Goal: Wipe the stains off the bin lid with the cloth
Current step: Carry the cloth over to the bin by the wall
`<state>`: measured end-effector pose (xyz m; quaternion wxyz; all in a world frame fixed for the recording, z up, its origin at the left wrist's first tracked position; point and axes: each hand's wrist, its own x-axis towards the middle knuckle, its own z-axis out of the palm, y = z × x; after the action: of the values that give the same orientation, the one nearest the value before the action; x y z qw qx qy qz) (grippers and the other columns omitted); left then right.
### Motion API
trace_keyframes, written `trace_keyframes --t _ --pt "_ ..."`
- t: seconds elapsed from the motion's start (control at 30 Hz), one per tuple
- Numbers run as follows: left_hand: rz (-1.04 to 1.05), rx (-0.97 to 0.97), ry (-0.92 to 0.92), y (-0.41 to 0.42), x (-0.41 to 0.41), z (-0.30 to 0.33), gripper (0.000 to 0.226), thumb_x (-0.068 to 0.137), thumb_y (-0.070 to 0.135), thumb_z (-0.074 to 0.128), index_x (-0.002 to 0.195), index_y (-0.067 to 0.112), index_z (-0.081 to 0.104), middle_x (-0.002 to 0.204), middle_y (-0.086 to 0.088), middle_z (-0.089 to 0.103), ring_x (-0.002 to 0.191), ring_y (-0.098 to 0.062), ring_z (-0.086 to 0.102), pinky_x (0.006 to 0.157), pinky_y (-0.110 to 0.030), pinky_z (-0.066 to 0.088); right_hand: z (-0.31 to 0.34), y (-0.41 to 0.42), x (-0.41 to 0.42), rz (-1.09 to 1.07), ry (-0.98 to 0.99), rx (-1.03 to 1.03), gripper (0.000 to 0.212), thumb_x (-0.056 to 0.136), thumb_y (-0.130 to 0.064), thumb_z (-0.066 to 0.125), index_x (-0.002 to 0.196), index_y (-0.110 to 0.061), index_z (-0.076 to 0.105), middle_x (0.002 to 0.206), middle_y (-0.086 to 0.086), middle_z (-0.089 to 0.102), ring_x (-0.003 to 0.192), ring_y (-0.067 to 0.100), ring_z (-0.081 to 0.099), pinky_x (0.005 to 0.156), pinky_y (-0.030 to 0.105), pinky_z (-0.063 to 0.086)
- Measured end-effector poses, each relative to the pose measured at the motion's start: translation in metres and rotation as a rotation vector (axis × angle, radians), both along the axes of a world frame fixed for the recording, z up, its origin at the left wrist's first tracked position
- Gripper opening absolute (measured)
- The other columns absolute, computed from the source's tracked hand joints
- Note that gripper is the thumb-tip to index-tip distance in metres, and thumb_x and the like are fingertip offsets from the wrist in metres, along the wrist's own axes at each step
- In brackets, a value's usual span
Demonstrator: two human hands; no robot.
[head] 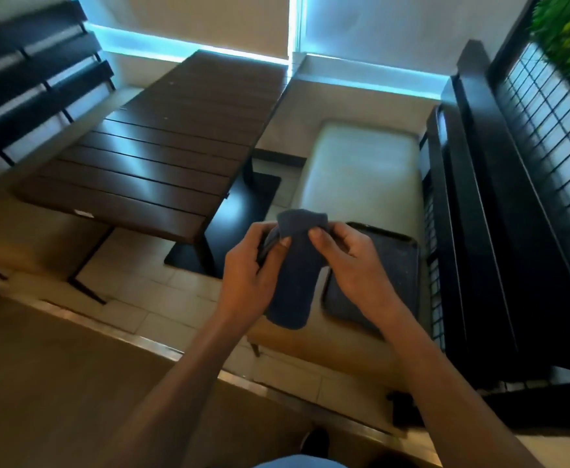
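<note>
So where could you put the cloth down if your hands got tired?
The pale bench cushion is bare beyond the dark bin lid, up toward the window. The slatted wooden table to the left looks bare too. It is crowded near the lid's close end, where the left hand and right hand hold the cloth.

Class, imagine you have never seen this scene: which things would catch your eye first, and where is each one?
First, the two hands, left hand and right hand, at the centre, holding a dark blue cloth up between them. Just behind the right hand, a dark bin lid lies flat on a pale cushioned bench. To the left stands a dark slatted wooden table, catching blue-white light from the window behind.
</note>
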<state>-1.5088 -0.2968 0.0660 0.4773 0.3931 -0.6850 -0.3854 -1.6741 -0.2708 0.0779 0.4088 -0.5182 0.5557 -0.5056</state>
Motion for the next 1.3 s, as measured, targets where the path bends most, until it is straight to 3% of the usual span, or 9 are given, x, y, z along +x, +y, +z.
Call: trace_keyframes --t 0.13,0.27,0.33,0.43,0.57,0.73,0.9,1.03,1.3 --pt "0.091 0.071 0.006 0.013 0.058 -0.011 0.013 0.099 0.033 0.053 0.111 0.038 0.053 0.098 0.010 0.067 0.090 -0.005 0.067 0.071 -0.020 0.055 -0.013 0.000 0.069 0.014 0.038 0.001 0.027 0.098 -0.037 0.052 0.113 -0.016 0.061 0.096 0.002 0.068 0.088 0.015 0.067 0.075 0.033 0.057" --pt "0.212 0.100 -0.042 0.029 0.129 -0.028 0.012 0.100 0.034 0.051 0.112 0.036 0.054 0.097 0.023 0.064 0.090 -0.001 0.065 0.071 -0.017 0.053 -0.028 0.009 0.147 0.099 0.012 0.060 0.017 0.098 -0.039 0.049 0.106 -0.028 0.059 0.094 -0.003 0.065 0.084 0.004 0.065 0.071 0.019 0.052" --pt "0.277 0.123 -0.062 0.038 0.165 -0.038 0.018 0.100 0.037 0.051 0.115 0.029 0.056 0.098 0.020 0.064 0.089 -0.005 0.065 0.072 -0.022 0.054 -0.035 0.014 0.184 0.134 0.012 0.077 0.014 0.099 -0.037 0.048 0.101 -0.028 0.059 0.089 0.000 0.065 0.078 0.007 0.064 0.066 0.018 0.051" --pt "0.366 0.159 -0.044 0.050 0.219 -0.047 0.019 0.100 0.036 0.053 0.113 0.024 0.060 0.093 0.015 0.066 0.085 -0.006 0.065 0.070 -0.023 0.052 -0.044 0.018 0.239 0.220 -0.012 0.101 0.024 0.099 -0.041 0.047 0.102 -0.023 0.061 0.088 0.006 0.065 0.080 0.022 0.064 0.067 0.034 0.054" --pt "0.469 0.186 -0.029 0.070 0.281 -0.051 0.017 0.099 0.035 0.052 0.109 0.023 0.060 0.087 0.016 0.065 0.080 -0.004 0.063 0.066 -0.014 0.045 -0.057 0.020 0.308 0.319 -0.039 0.116 0.030 0.100 -0.041 0.047 0.104 -0.015 0.063 0.084 0.005 0.065 0.074 0.015 0.062 0.065 0.032 0.051" --pt "0.598 0.232 0.000 0.082 0.352 -0.059 0.022 0.101 0.040 0.050 0.105 0.021 0.060 0.085 0.011 0.063 0.073 -0.010 0.060 0.062 -0.019 0.044 -0.068 0.015 0.388 0.414 -0.013 0.102 0.041 0.097 -0.054 0.047 0.104 -0.017 0.061 0.090 0.014 0.064 0.081 0.035 0.061 0.072 0.056 0.052" --pt "0.710 0.285 0.019 0.086 0.406 -0.064 0.024 0.102 0.038 0.049 0.106 0.017 0.061 0.083 0.020 0.062 0.074 -0.005 0.060 0.063 -0.014 0.041 -0.074 0.005 0.448 0.505 -0.029 0.143 0.023 0.099 -0.041 0.051 0.101 -0.020 0.061 0.087 0.008 0.065 0.080 0.031 0.061 0.071 0.045 0.052" --pt "0.781 0.316 0.049 0.079 0.442 -0.073 0.022 0.103 0.034 0.047 0.106 0.017 0.060 0.083 0.016 0.061 0.073 -0.007 0.058 0.063 -0.016 0.043 -0.086 -0.014 0.489 0.578 0.004 0.159 0.021 0.101 -0.035 0.050 0.100 -0.018 0.062 0.085 0.005 0.064 0.076 0.026 0.060 0.067 0.037 0.051" --pt "0.931 0.381 0.062 0.034 0.518 -0.088 0.017 0.103 0.035 0.046 0.094 0.025 0.057 0.075 0.015 0.058 0.064 -0.007 0.053 0.057 -0.019 0.041 -0.108 -0.075 0.578 0.733 0.010 0.237 0.023 0.100 -0.039 0.048 0.104 -0.022 0.062 0.089 0.001 0.066 0.080 0.018 0.063 0.072 0.034 0.054"
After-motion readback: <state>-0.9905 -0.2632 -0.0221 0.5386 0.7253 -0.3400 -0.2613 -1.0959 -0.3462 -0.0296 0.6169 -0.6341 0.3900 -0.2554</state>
